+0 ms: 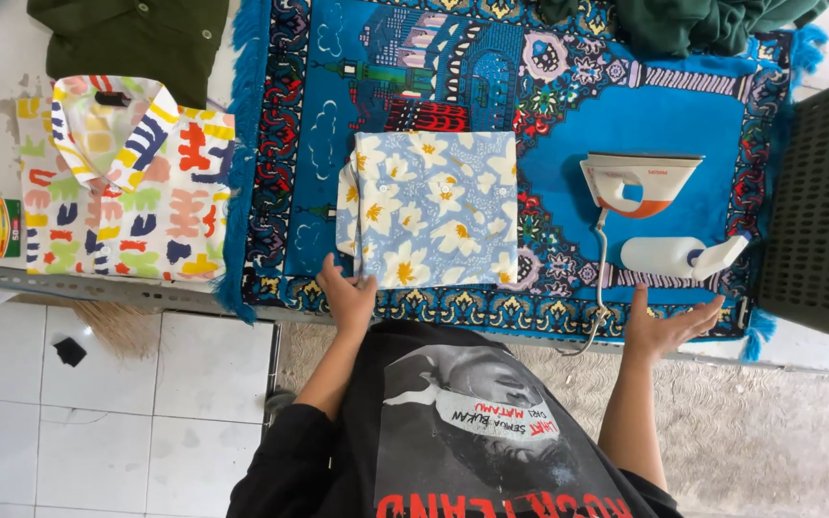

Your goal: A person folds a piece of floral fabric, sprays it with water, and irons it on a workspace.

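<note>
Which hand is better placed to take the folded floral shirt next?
Left, likely. The left hand already touches the near edge of the folded floral shirt; the right hand is open, off beside the spray bottle.

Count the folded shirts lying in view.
3: a blue daisy-print folded shirt on the blue patterned rug; a multicoloured abstract-print folded shirt left of it; a dark green one above. Others may be hidden.

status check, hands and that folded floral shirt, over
Left hand open, touching near edge of folded floral shirt. Right hand open, empty, just short of the spray bottle. Iron upright, clear of shirt.
</note>
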